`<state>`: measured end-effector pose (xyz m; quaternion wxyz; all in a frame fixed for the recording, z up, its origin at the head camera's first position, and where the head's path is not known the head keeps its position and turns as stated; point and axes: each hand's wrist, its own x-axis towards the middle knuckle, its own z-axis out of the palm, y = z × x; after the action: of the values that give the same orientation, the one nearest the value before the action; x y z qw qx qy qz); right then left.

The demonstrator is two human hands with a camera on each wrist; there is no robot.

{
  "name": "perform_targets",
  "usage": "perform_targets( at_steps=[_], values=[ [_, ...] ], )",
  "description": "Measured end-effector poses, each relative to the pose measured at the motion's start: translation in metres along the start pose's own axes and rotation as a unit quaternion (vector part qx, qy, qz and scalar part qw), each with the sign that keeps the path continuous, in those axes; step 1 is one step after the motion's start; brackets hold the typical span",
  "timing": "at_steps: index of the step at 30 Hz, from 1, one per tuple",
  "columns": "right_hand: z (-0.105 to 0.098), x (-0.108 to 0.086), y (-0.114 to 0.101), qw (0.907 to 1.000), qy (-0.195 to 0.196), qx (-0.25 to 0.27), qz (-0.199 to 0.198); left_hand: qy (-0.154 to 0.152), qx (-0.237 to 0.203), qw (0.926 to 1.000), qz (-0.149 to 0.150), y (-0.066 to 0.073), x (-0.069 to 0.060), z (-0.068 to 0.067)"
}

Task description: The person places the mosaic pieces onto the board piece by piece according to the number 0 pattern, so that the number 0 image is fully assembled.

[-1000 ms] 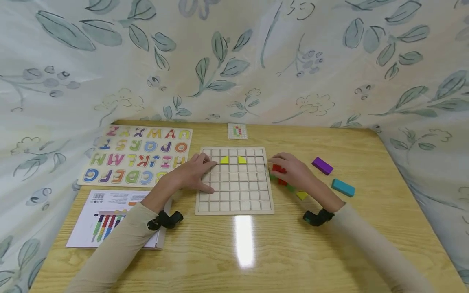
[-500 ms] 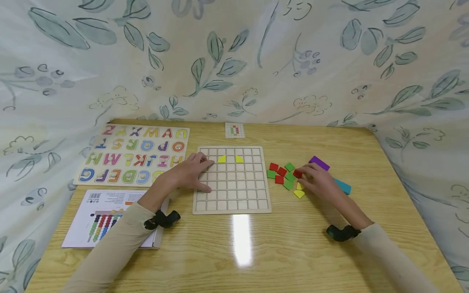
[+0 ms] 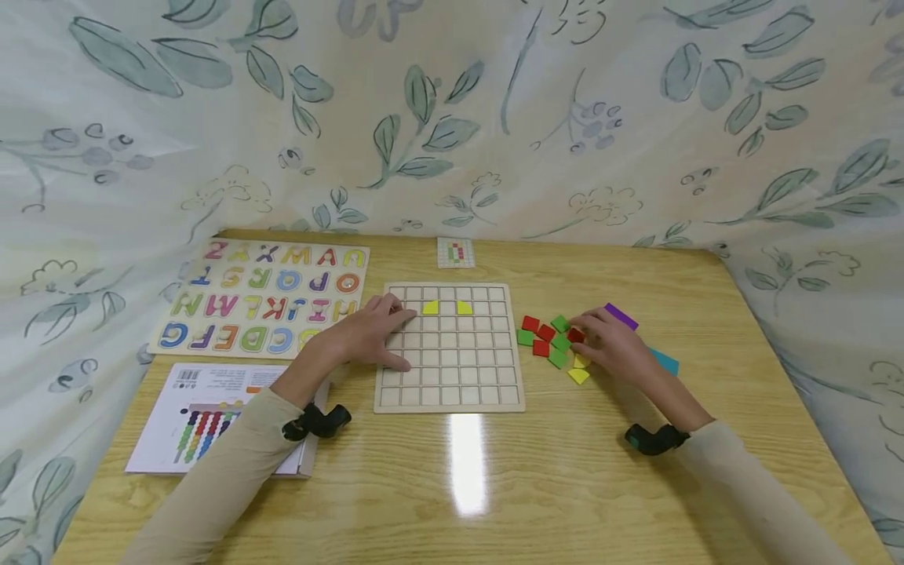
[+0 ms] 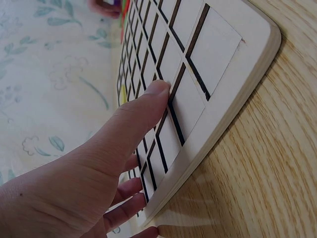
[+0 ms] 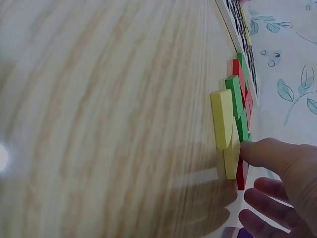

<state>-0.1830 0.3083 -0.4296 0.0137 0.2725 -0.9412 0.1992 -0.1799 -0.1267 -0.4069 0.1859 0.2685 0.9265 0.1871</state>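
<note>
Your right hand (image 3: pixel 616 345): thumb and fingers part-spread, a red tile (image 3: pixel 576 336) lying on the table (image 3: pixel 537 471) between them, thumb tip at its near edge. Far edge hidden; cannot tell whether you pinch it. Green tile (image 3: pixel 561 342) just left of it, yellow piece (image 3: pixel 578 376) nearer you, purple block (image 3: pixel 621 316) beyond your knuckles. Your left hand (image 3: pixel 363 333): spread, gripping nothing, resting over the left edge of the grid board (image 3: pixel 452 399), thumb on the squares.
</note>
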Motion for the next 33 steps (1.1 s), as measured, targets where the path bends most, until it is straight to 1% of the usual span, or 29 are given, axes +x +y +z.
perform_targets(
  at_steps=[5, 12, 17, 21, 23, 26, 28, 29, 31, 33],
  values=[
    [0.001, -0.001, 0.003, 1.0, -0.003, -0.007, 0.002, 0.001, 0.003, 1.0, 0.001, -0.001, 0.002, 0.001],
    [0.0, 0.0, 0.006, 0.9988, -0.035, 0.005, 0.034, -0.001, 0.004, 1.0, 0.001, -0.001, 0.003, 0.001],
    [0.0, 0.001, 0.007, 0.9981, -0.048, 0.01, 0.037, -0.004, 0.003, 1.0, -0.001, -0.001, 0.003, 0.002],
    [0.001, 0.0, 0.006, 0.9984, -0.046, 0.004, 0.033, -0.001, 0.008, 1.0, 0.0, -0.003, 0.002, 0.003],
    [-0.001, 0.0, 0.003, 0.9983, -0.043, 0.0, 0.04, 0.0, 0.013, 0.9999, 0.002, -0.003, 0.001, 0.003],
    [-0.007, 0.006, -0.002, 0.999, -0.014, 0.003, 0.043, 0.001, 0.016, 0.9999, 0.002, -0.003, 0.001, 0.003],
    [-0.011, 0.015, -0.009, 0.9991, 0.011, 0.016, 0.038, 0.001, 0.017, 0.9999, 0.001, -0.003, 0.001, 0.003],
    [-0.012, 0.02, -0.013, 0.999, 0.023, 0.027, 0.026, 0.0, 0.017, 0.9999, 0.0, -0.002, 0.001, 0.003],
    [-0.009, 0.034, -0.023, 0.9982, 0.035, 0.047, -0.012, 0.0, 0.016, 0.9999, 0.0, -0.003, 0.001, 0.003],
    [-0.002, 0.049, -0.038, 0.9959, 0.025, 0.064, -0.058, -0.001, 0.016, 0.9999, 0.003, -0.002, 0.001, 0.003]
  ],
)
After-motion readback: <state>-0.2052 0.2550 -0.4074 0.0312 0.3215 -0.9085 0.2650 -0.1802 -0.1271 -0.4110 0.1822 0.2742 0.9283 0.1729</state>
